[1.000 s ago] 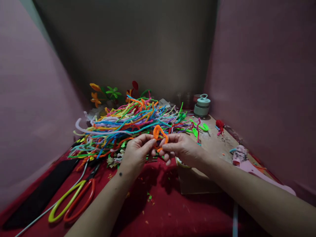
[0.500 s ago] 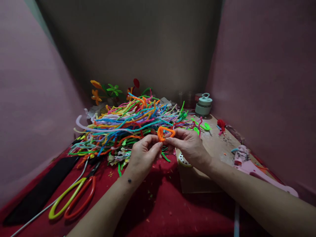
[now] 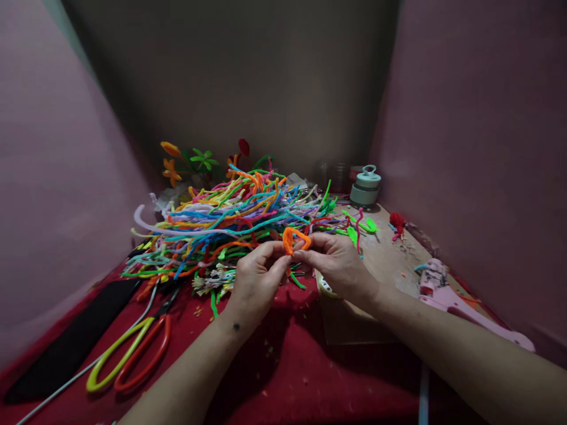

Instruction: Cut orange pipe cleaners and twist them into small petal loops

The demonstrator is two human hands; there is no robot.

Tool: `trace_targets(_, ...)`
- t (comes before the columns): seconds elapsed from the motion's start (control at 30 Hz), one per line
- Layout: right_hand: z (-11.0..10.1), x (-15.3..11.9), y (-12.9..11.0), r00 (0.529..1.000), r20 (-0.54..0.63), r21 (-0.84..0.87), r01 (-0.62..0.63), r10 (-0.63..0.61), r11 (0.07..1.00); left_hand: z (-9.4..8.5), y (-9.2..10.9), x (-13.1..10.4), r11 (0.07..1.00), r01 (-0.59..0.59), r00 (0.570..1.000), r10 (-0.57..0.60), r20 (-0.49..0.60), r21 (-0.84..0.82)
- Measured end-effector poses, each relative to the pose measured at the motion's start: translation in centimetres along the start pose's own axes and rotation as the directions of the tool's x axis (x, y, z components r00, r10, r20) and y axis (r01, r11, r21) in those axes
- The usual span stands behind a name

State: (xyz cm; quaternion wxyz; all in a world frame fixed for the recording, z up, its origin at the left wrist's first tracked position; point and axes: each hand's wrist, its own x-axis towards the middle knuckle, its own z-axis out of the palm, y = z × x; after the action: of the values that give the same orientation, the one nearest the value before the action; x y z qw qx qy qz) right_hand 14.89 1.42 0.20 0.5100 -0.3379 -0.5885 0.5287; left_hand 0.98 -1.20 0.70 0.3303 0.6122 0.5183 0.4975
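An orange pipe cleaner [image 3: 289, 241], bent into small loops, is held up between my two hands over the red cloth. My left hand [image 3: 259, 277] pinches its lower left end between thumb and fingertips. On the other side, my right hand [image 3: 339, 262] grips the loop's lower right part, the thumb and index finger close together. Behind the hands lies a big heap of multicoloured pipe cleaners [image 3: 221, 212]. Part of a pale perforated disc [image 3: 326, 287] shows beneath my right hand.
Scissors [image 3: 142, 348] with yellow and red handles lie at left beside a black strip [image 3: 75, 336]. A pink glue gun [image 3: 469, 313] rests at right on a brown board [image 3: 354, 324]. Pipe-cleaner flowers [image 3: 172, 168] and a green-lidded jar [image 3: 365, 186] stand at the back.
My right fingers have shifted slightly left, closer to my left hand, and the orange loop looks a little narrower. Both hands keep their pinch.
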Motion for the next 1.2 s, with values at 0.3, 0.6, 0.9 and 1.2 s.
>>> trace_targets(0.3,-0.01,0.09,0.08,0.999,-0.035,0.048,0.010,-0.008,0.999,0.03,0.38,-0.14,1.000,0.009,1.000,-0.009,0.026,-0.008)
trace_targets(0.6,-0.09,0.17,-0.06,0.999,-0.010,0.032,-0.035,0.035,0.999,0.01,0.06,-0.08,0.999,0.035,0.999,-0.035,0.011,-0.025)
trace_targets(0.9,-0.10,0.18,0.00,1.000,-0.019,0.038,-0.008,0.008,0.999,0.09,0.25,-0.12,0.997,0.059,0.997,-0.057,0.050,-0.047)
trace_targets(1.2,-0.33,0.21,0.46,0.996,0.031,-0.080,0.082,-0.080,0.993,0.06,0.28,-0.02,0.994,0.071,0.997,-0.067,0.046,-0.080)
